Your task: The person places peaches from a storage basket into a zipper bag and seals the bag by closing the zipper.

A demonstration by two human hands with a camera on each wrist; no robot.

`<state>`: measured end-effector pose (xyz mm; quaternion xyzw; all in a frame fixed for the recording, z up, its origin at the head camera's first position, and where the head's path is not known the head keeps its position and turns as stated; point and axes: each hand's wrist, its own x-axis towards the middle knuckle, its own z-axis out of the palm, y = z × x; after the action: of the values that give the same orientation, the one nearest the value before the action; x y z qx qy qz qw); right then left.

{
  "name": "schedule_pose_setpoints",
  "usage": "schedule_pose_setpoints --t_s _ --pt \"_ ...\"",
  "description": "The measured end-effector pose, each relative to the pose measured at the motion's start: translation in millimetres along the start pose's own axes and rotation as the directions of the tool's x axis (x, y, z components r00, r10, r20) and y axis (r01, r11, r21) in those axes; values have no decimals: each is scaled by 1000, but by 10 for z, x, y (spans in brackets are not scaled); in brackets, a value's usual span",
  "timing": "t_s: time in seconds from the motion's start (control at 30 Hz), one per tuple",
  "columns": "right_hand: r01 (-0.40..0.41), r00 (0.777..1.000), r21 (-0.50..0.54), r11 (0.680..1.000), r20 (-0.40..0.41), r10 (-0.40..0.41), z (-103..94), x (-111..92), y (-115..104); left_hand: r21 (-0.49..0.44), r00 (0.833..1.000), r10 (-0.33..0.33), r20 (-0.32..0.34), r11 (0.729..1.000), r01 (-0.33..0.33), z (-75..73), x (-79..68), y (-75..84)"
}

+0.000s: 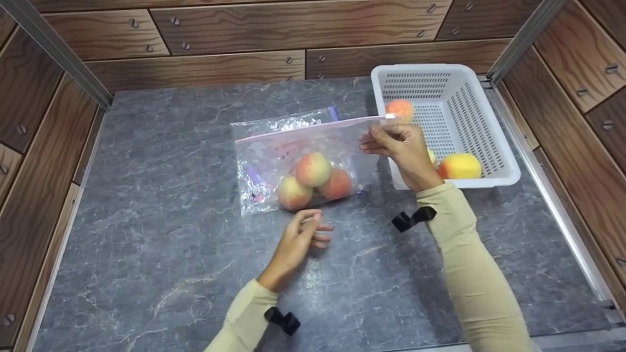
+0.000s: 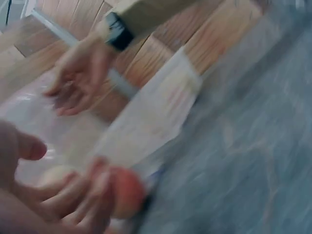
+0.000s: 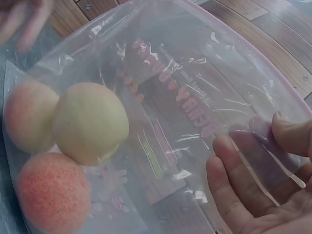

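Three peaches (image 1: 314,169) sit low inside the clear zip bag (image 1: 303,139) in front of you. Your right hand (image 1: 403,151) pinches that bag near its upper right corner, thumb against fingers with the film between them, close to the end of the pink seal. Your left hand (image 1: 296,239) is just on the near side of the fruit, its fingers loosely bent, partly open and holding nothing. Another clear bag (image 1: 279,125) shows behind the first. Under them lies your dark grey, marble-patterned counter (image 1: 161,195). At your right, a white perforated basket (image 1: 501,151) holds an orange-red fruit (image 1: 399,106) and a yellow-and-red one. Wood-plank panels (image 1: 293,24) surround you, with metal posts at the far corners.
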<state>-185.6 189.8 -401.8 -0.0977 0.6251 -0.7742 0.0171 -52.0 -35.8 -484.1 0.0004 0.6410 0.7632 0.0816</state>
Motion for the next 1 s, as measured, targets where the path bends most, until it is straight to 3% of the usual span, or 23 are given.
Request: schedule_pose_setpoints --t_s 0.07,0.13,0.23,0.37,0.57,0.8,0.93,1.0 --pt "10 1000 -4 1000 15 -10 20 -23 18 -143 988 -140 61 979 147 99 78 -93" --pt "23 999 -19 1000 38 -22 48 -48 31 -303 975 -211 76 926 224 151 164 -136" --pt "40 995 -62 997 91 -35 111 -85 24 -513 959 -269 89 813 276 155 280 -128" --pt "83 984 -149 985 170 -58 213 -131 -34 -666 955 -277 108 693 277 114 370 -63" --pt "194 947 -236 952 300 -118 339 -211 -165 -795 968 -212 136 560 234 45 421 42" --pt "304 901 -299 904 398 -171 502 -260 -181 -875 990 -95 105 465 137 -170 532 188" --pt "355 873 -295 887 444 -202 649 -221 -26 -927 997 -46 70 367 82 -402 636 228" --pt "377 857 -283 882 468 -216 737 -201 90 -952 999 14 51 304 44 -544 695 242"
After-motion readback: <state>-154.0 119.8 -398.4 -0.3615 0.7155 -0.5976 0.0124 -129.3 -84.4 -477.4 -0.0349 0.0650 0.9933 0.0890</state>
